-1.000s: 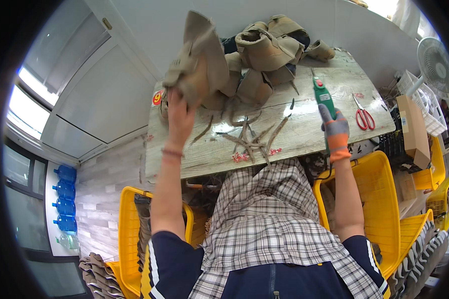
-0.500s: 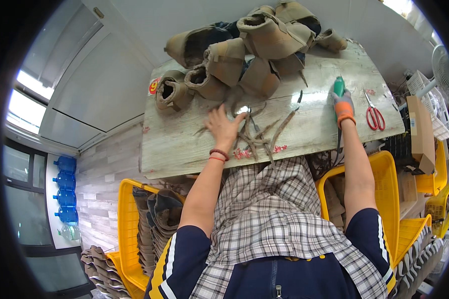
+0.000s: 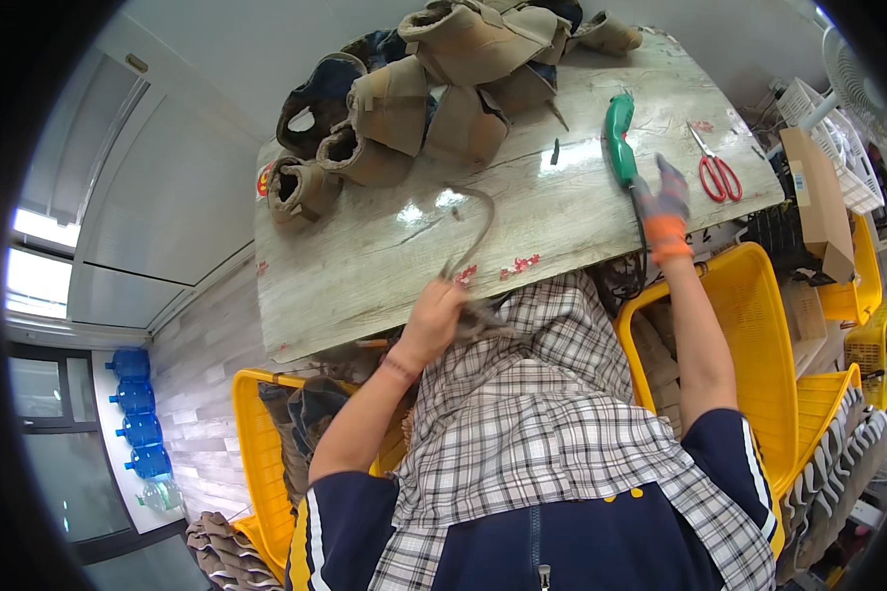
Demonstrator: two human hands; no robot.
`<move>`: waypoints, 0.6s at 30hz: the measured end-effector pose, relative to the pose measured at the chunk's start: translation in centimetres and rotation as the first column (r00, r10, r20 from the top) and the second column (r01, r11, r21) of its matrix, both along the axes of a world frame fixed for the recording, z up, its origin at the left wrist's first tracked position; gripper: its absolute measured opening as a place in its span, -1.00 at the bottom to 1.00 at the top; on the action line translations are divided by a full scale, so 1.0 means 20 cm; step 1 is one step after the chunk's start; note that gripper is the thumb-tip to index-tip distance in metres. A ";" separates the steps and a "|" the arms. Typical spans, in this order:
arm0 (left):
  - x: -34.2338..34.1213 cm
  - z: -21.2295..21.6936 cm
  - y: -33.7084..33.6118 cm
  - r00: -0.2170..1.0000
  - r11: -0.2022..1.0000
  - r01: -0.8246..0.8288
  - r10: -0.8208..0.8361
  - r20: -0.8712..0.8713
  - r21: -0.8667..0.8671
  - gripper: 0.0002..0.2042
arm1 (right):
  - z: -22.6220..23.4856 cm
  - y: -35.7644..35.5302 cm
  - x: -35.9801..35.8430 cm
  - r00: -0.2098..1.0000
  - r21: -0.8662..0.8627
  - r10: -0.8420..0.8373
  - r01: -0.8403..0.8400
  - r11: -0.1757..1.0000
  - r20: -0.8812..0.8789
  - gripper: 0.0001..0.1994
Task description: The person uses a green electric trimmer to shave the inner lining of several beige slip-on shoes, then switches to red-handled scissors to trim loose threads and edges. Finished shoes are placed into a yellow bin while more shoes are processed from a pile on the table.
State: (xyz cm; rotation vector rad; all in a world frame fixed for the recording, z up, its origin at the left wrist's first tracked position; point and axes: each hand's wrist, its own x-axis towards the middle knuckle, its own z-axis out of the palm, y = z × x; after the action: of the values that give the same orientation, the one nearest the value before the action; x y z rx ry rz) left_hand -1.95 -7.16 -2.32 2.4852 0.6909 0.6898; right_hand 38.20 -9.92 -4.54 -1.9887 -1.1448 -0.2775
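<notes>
The fingers of the left hand [image 3: 434, 313] are closed around a bundle of thin brown strips [image 3: 468, 246] at the near edge of the table [image 3: 365, 266]. One long strip curves up from the fist over the table like a hook; the part near the hand is blurred. The right hand [image 3: 665, 212] wears a grey glove with an orange cuff. Its fingers are spread and loose and grasp nothing; the fingertips are just beside the handle of a green tool [image 3: 618, 138], which lies on the table, and I cannot tell if they touch it.

Red-handled scissors [image 3: 716, 172] lie to the right of the tool, near the table corner. At the far side of the table a heap of tan and dark boot uppers [image 3: 434, 89] is piled; they look like soft suede. The table top is pale, wood-grained and shiny, with small red marks near its front edge. Yellow plastic crates [image 3: 749, 325] stand under and beside the table. A brown cardboard box [image 3: 818, 202] is at the right. Blue water bottles [image 3: 133, 433] are stacked at the far left.
</notes>
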 end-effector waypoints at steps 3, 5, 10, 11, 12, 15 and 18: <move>-0.37 -0.05 -0.28 0.983 0.980 -0.182 0.183 0.010 -0.078 -0.86 | -0.06 -0.45 -0.07 0.991 0.047 -0.067 0.062 0.997 0.113 -0.57; -0.55 -0.19 -0.42 0.949 0.940 -0.316 0.313 -0.042 -0.132 -0.91 | -0.26 -0.77 -0.07 0.992 0.103 -0.071 0.082 0.991 -0.102 -0.60; -1.00 -0.83 -0.40 0.538 0.710 -0.680 0.315 -0.782 -0.182 -0.80 | -1.00 -1.74 -0.05 0.717 -0.704 -0.506 0.030 0.709 -0.479 -0.58; -0.96 -0.82 -0.36 0.455 0.756 -0.646 0.269 -0.849 -0.107 -0.81 | -1.09 -1.92 -0.03 0.565 -0.776 -0.653 0.034 0.630 -0.505 -0.57; -0.98 -0.80 -0.37 0.401 0.787 -0.614 0.248 -0.882 -0.058 -0.81 | -1.20 -2.13 0.01 0.480 -0.801 -0.731 0.091 0.592 -0.486 -0.58; -0.97 -0.70 -0.22 0.335 0.892 -0.449 0.226 -0.915 0.055 -0.81 | -1.27 -2.59 -0.04 0.093 -0.848 -0.887 0.263 0.461 -0.453 -0.63; -0.95 -0.58 -0.04 0.375 0.964 -0.230 0.216 -0.902 0.135 -0.80 | -1.44 -2.87 -0.10 0.155 -0.967 -0.955 -0.004 0.256 -0.254 -0.68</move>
State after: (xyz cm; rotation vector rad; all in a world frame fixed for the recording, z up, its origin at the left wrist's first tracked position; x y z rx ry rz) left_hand -20.86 -8.04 -13.91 2.6254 1.4155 -0.7805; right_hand 36.11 -67.27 -33.32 -2.7018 0.5901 1.1796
